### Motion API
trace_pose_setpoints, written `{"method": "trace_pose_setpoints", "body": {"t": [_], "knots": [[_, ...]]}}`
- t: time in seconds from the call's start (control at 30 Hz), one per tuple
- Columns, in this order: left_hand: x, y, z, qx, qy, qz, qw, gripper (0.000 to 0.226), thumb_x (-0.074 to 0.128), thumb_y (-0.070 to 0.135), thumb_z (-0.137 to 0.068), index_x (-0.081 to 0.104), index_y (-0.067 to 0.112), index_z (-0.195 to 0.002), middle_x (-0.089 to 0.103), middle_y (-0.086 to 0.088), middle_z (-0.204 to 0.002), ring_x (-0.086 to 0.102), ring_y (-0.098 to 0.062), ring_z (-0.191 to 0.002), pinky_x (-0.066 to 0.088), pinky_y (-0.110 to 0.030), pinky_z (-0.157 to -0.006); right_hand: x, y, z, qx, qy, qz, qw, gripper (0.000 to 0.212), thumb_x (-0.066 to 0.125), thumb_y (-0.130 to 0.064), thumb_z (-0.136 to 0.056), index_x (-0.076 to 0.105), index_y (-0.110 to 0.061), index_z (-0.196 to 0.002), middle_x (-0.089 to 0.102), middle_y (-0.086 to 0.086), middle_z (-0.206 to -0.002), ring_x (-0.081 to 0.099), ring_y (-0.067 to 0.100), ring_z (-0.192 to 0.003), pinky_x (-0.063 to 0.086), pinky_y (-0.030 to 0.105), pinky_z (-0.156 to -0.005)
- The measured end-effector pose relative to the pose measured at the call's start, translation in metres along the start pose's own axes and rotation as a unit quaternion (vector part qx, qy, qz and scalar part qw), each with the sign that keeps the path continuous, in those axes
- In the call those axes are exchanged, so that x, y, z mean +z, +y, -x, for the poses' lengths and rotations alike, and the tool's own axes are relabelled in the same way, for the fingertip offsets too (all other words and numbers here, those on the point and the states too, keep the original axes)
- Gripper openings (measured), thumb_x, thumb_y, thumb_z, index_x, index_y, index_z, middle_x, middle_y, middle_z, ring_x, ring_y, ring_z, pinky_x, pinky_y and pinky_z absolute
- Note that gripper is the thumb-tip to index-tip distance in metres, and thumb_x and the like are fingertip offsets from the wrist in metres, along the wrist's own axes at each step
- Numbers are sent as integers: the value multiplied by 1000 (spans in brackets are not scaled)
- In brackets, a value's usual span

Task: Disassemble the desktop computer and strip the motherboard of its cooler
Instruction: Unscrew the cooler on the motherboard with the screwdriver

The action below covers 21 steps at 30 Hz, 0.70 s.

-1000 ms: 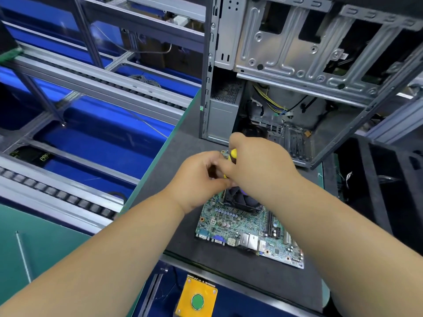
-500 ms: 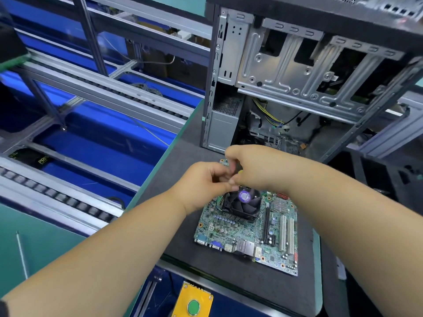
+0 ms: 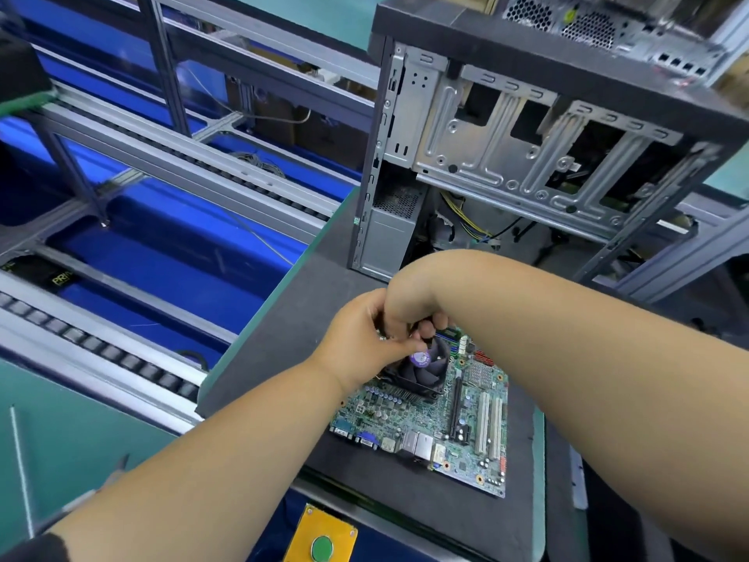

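A green motherboard lies flat on the black mat. Its black cooler, a fan with a purple sticker at the hub, sits on the board's far left part. My left hand comes in from the left, and its curled fingers pinch at the cooler's far edge. My right hand bends down at the wrist from the right, fingertips curled onto the top of the cooler. The two hands touch each other. What sits between their fingers is hidden.
The open metal computer case stands upright just behind the board, with loose cables inside. A roller conveyor and blue bins run along the left. A yellow box with a green button is at the near edge.
The yellow screwdriver handle seen in my right hand a second ago no longer shows. My right arm swung over, uncovering the board's right side, and both hands settled onto the cooler's top.
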State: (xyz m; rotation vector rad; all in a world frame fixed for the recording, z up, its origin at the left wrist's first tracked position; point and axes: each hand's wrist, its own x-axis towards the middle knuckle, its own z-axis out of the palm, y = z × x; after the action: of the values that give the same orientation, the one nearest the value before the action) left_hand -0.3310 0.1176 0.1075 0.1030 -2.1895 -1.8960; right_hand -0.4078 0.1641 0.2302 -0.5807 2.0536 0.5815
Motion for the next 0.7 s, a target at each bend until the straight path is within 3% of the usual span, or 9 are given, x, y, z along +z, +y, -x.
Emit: {"method": "trace_pose_setpoints", "body": {"t": [0.07,0.17,0.23,0.3,0.4,0.47,0.53,0.63,0.7], "knots": [[-8,-11,2,-21,-37,-52,998,42,87,31,-62,63,18,-95,68,-1,-93,64,-20,-89,54,-38,-79,2,-4,-6,-6,9,-26,1000,17,39,-15,-104,49,-5,-95,49,7,-73,39,17,-56,35,25,-50],[-21,-35,13,-60,-73,-169,981,48,86,42,-62,58,28,-99,58,5,-102,57,-12,-95,49,-30,-84,2,-4,-6,-29,24,4,999,29,38,-16,-105,45,-7,-78,52,6,-72,38,15,-53,34,15,-40],[-22,-43,23,-72,-80,-184,977,35,84,42,-69,57,36,-91,59,12,-98,57,-6,-92,48,-26,-85,4,-5,1,-63,48,129,988,34,40,-16,-103,46,-11,-70,55,0,-60,42,14,-53,36,18,-41],[-20,-45,29,-79,-58,-170,981,24,80,39,-75,58,42,-85,61,16,-94,58,1,-88,48,-22,-83,10,-6,8,-97,117,276,949,35,44,-17,-99,47,-15,-64,50,-3,-55,41,14,-54,34,24,-48],[-17,-38,28,-85,-4,-149,985,22,80,34,-77,62,47,-76,63,18,-87,58,7,-82,43,-8,-71,19,-7,19,-149,244,395,873,27,56,-17,-87,45,-20,-62,45,-5,-62,40,15,-53,32,24,-48],[-15,-29,25,-76,17,-130,988,32,81,27,-76,65,54,-69,64,26,-76,55,14,-73,37,-2,-61,22,-11,24,-188,264,465,824,29,62,-17,-82,44,-22,-60,45,-6,-60,40,14,-51,29,23,-47],[-12,-22,22,-67,15,-106,992,45,79,20,-78,63,59,-63,60,33,-62,50,17,-60,34,-1,-53,23,-12,23,-209,270,497,798,28,64,-16,-81,47,-21,-60,45,-6,-59,40,14,-50,27,23,-46],[-6,-27,18,-58,12,-81,995,43,76,12,-81,69,49,-59,62,25,-58,51,12,-57,36,-4,-58,22,-5,18,-185,268,446,834,12,61,-18,-84,53,-22,-75,47,-6,-64,45,17,-56,28,23,-47],[-3,-27,17,-66,15,-69,995,22,77,9,-80,78,30,-71,69,13,-68,60,-1,-66,46,-18,-65,19,0,15,-152,228,320,907,8,55,-21,-88,56,-18,-81,51,-6,-59,46,16,-53,31,23,-45]]}}
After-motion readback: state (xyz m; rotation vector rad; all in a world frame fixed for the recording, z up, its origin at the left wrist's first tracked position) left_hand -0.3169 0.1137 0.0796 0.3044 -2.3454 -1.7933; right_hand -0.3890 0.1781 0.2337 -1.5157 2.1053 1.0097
